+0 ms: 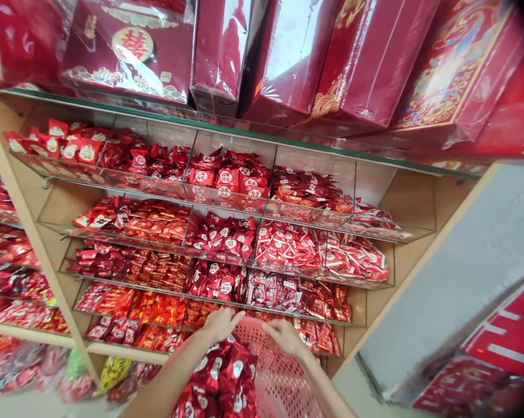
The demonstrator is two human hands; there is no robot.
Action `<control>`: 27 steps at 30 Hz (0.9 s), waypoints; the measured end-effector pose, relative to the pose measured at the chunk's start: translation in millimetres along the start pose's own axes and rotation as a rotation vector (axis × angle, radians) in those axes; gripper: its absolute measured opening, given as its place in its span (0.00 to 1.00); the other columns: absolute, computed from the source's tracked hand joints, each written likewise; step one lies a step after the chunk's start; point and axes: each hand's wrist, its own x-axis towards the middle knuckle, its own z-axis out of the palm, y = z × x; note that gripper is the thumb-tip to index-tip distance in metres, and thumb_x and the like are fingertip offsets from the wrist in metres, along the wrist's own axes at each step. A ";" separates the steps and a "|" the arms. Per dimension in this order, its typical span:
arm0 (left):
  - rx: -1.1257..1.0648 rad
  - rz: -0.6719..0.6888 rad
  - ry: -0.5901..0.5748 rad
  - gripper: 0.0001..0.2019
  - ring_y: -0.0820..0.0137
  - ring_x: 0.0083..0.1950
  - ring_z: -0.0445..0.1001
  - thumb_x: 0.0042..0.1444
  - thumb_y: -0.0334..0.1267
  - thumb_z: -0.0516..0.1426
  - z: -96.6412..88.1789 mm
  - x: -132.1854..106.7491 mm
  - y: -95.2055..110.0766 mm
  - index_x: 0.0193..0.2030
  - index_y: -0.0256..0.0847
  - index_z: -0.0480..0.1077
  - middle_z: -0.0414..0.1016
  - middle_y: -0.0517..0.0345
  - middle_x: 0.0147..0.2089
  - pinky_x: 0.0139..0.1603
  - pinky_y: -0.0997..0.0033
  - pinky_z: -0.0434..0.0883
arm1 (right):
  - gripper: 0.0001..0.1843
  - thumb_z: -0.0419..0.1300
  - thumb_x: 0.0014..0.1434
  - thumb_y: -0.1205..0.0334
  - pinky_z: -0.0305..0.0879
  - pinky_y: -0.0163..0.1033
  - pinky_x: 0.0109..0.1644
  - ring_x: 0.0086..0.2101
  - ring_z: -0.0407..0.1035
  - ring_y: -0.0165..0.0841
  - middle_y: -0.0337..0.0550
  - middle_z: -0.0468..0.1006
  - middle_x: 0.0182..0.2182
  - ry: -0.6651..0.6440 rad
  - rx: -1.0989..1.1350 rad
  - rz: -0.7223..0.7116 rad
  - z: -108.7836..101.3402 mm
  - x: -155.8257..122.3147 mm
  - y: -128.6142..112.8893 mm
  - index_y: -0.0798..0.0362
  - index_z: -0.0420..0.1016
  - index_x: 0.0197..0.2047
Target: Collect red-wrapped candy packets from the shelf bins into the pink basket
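Observation:
A pink plastic basket (283, 386) sits low in front of me, its left half filled with red foil candy packets (225, 377). My left hand (221, 323) rests at the basket's far rim with fingers spread, touching packets at the lowest shelf bin. My right hand (284, 337) lies on the far rim of the basket, fingers stretched toward the left hand. Neither hand visibly holds anything.
Tiered glass shelves (227, 203) with clear dividers hold several bins of red wrapped sweets. Large red gift boxes (288, 52) in plastic wrap stand on top. A wooden frame (27, 215) edges the shelves; a grey wall (462, 273) is at right.

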 end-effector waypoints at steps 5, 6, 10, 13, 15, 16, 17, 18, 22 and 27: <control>-0.034 0.101 0.062 0.32 0.64 0.45 0.69 0.51 0.56 0.27 13.4 9.9 -25.8 0.49 0.47 0.62 0.73 0.53 0.43 0.44 0.65 0.61 | 0.30 0.38 0.52 0.39 0.50 0.31 0.27 0.22 0.60 0.28 0.37 0.68 0.18 0.029 -0.066 0.089 5.6 8.4 -6.7 0.54 0.68 0.22; -0.051 0.118 0.052 0.31 0.65 0.47 0.68 0.52 0.56 0.28 12.3 12.5 -30.1 0.51 0.49 0.60 0.72 0.55 0.45 0.45 0.65 0.61 | 0.30 0.38 0.53 0.39 0.51 0.32 0.28 0.23 0.61 0.29 0.38 0.69 0.20 0.041 -0.073 0.106 5.7 9.9 -8.1 0.53 0.69 0.23; -0.106 0.167 0.043 0.29 0.67 0.51 0.64 0.52 0.55 0.29 7.1 25.4 -40.7 0.55 0.51 0.55 0.67 0.59 0.52 0.49 0.67 0.59 | 0.29 0.38 0.53 0.40 0.53 0.32 0.31 0.30 0.65 0.32 0.41 0.73 0.27 0.079 -0.070 0.125 2.3 14.4 -14.1 0.51 0.71 0.29; -0.106 0.191 0.033 0.28 0.66 0.51 0.65 0.53 0.54 0.30 9.1 35.1 -44.0 0.54 0.51 0.57 0.67 0.59 0.51 0.49 0.66 0.59 | 0.29 0.38 0.53 0.40 0.54 0.33 0.32 0.30 0.66 0.33 0.41 0.74 0.27 0.084 -0.084 0.161 2.7 15.0 -15.6 0.51 0.71 0.29; -0.101 0.189 0.025 0.28 0.66 0.51 0.65 0.53 0.54 0.30 13.3 40.5 -44.8 0.53 0.50 0.58 0.68 0.58 0.51 0.48 0.66 0.60 | 0.29 0.38 0.53 0.40 0.54 0.33 0.31 0.29 0.66 0.33 0.42 0.74 0.26 0.087 -0.111 0.197 7.1 13.1 -14.0 0.51 0.71 0.28; -0.100 0.178 0.022 0.28 0.65 0.50 0.65 0.53 0.54 0.31 15.9 42.8 -45.1 0.54 0.50 0.57 0.68 0.57 0.51 0.48 0.66 0.60 | 0.29 0.38 0.53 0.40 0.54 0.33 0.31 0.29 0.66 0.33 0.42 0.73 0.25 0.091 -0.126 0.215 10.4 11.5 -12.7 0.51 0.71 0.27; -0.101 0.165 0.015 0.28 0.65 0.50 0.65 0.53 0.54 0.32 18.6 44.8 -45.5 0.54 0.49 0.56 0.68 0.57 0.51 0.48 0.66 0.60 | 0.29 0.38 0.53 0.40 0.53 0.33 0.30 0.28 0.66 0.33 0.42 0.73 0.25 0.098 -0.141 0.234 14.0 9.6 -11.2 0.51 0.71 0.28; -0.103 0.156 0.005 0.27 0.65 0.50 0.65 0.53 0.54 0.33 21.1 46.4 -46.0 0.55 0.49 0.56 0.68 0.57 0.51 0.48 0.66 0.60 | 0.29 0.38 0.53 0.39 0.53 0.33 0.30 0.28 0.66 0.33 0.42 0.73 0.25 0.108 -0.156 0.253 17.7 7.4 -9.8 0.51 0.70 0.28; -0.138 0.197 -0.018 0.26 0.66 0.51 0.65 0.52 0.55 0.34 26.8 49.4 -51.0 0.55 0.51 0.54 0.68 0.59 0.50 0.48 0.67 0.60 | 0.29 0.37 0.53 0.39 0.51 0.33 0.27 0.27 0.67 0.33 0.42 0.73 0.23 0.166 -0.235 0.300 26.2 -0.5 -9.0 0.50 0.69 0.27; -0.145 0.252 -0.025 0.28 0.66 0.53 0.63 0.51 0.57 0.35 19.3 48.9 -53.9 0.56 0.51 0.53 0.66 0.58 0.52 0.51 0.67 0.59 | 0.27 0.37 0.55 0.41 0.51 0.33 0.27 0.28 0.67 0.34 0.44 0.74 0.26 0.196 -0.246 0.252 19.2 -1.5 -17.1 0.50 0.68 0.32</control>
